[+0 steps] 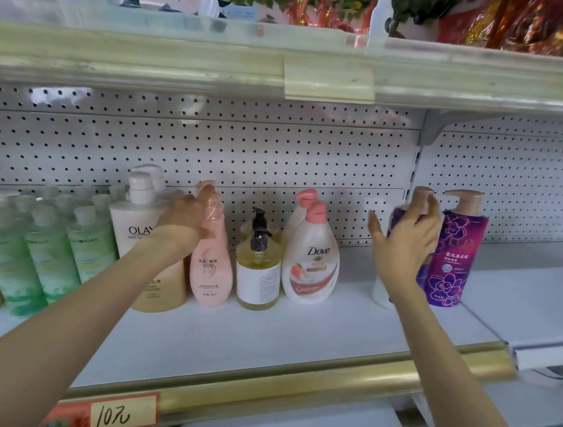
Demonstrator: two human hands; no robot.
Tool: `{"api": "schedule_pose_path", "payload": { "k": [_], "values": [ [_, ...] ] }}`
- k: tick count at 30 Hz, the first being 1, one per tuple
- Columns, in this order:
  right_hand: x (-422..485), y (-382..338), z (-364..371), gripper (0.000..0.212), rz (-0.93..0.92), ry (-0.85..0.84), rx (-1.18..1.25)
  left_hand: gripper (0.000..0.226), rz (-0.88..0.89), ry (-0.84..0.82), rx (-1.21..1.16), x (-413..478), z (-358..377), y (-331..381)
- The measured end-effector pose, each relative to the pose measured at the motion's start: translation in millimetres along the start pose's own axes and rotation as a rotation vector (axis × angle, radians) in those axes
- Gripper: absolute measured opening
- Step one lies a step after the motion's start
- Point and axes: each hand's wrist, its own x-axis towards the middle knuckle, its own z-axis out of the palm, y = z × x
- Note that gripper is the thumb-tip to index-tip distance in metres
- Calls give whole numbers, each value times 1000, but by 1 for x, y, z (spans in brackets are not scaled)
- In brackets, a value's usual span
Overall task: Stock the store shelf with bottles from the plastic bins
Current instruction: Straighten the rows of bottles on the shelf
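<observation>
Bottles stood in a loose row on the white shelf [261, 342], backed by a perforated panel [279, 151] and fronted by a gold rail [291, 386]. An upper shelf [150, 63] ran across above them. At the left end was a cluster of green bottles [45, 259], then a large Olay bottle [134, 230], with a pink bottle [211, 268] just beside it. Next came an amber bottle [259, 273] with a black pump and a Dove bottle [311, 264]. Farther right, past a gap, a white bottle [381, 291], a purple bottle [398, 217] and a Lux bottle [454, 261] stood close together. The left hand [186, 221] gripped the pink bottle at its neck. The right hand [408, 236] held the purple bottle near its pump, fingers spread and curled round it. A handwritten price tag [121, 414] was stuck on the rail.
</observation>
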Motion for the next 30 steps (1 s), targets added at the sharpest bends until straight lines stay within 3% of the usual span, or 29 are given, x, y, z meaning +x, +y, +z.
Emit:
{"api": "schedule_pose_path", "payload": {
  "k": [4, 9, 15, 30],
  "values": [
    [20, 27, -1, 90, 97, -128, -13, 75, 0, -1, 7, 1, 0, -1],
    [24, 43, -3, 83, 200, -173, 98, 70, 6, 2, 37, -1, -1, 2],
    [23, 52, -2, 100, 142, -249, 136, 70, 17, 1, 59, -1, -1, 3],
    [27, 52, -1, 94, 48, -308, 196, 73, 54, 4, 48, 5, 3, -2]
  ]
}}
